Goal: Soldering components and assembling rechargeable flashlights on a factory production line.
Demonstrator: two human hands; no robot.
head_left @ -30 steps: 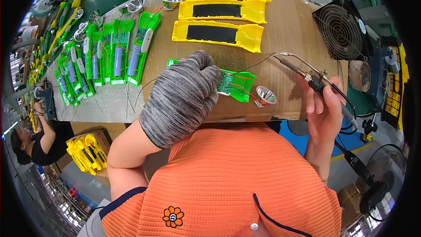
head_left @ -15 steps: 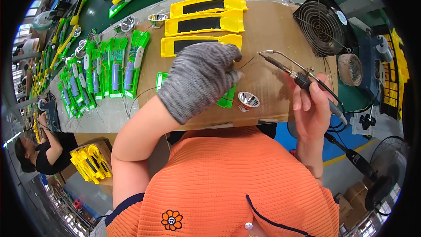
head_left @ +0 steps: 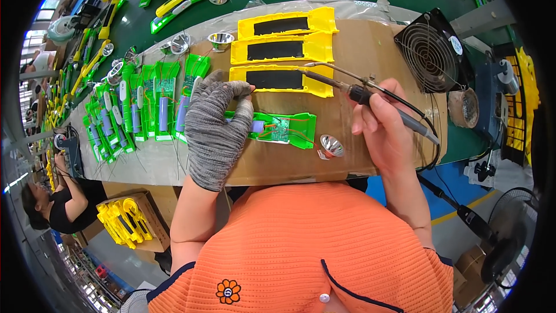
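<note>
My right hand (head_left: 385, 130) is closed around a soldering iron (head_left: 360, 94) with a thin curved metal tube clamped alongside. The iron points left, its tip over the nearest yellow housing (head_left: 318, 81) with a black strip inside. My left hand (head_left: 217, 130), in a grey knitted glove, covers the left end of a green housing (head_left: 301, 123). Its thumb and forefinger are bent together by the yellow housing's near edge; anything between them is too small to make out. The green housing holds a circuit board, wires and a purple cylindrical battery. A wired reflector cup (head_left: 332, 145) sits at its right.
Two more yellow housings (head_left: 282, 50) lie behind. Several wired green housings (head_left: 163, 101) stand in a row at left, with a reflector (head_left: 220, 41) behind. At right are a black fan (head_left: 430, 52) and a tape roll (head_left: 463, 108). A co-worker (head_left: 69, 197) sits far left.
My left hand has moved left and nearer, uncovering the green housing's circuit board. My right hand and the soldering iron have shifted left, bringing the tip over the nearest yellow housing.
</note>
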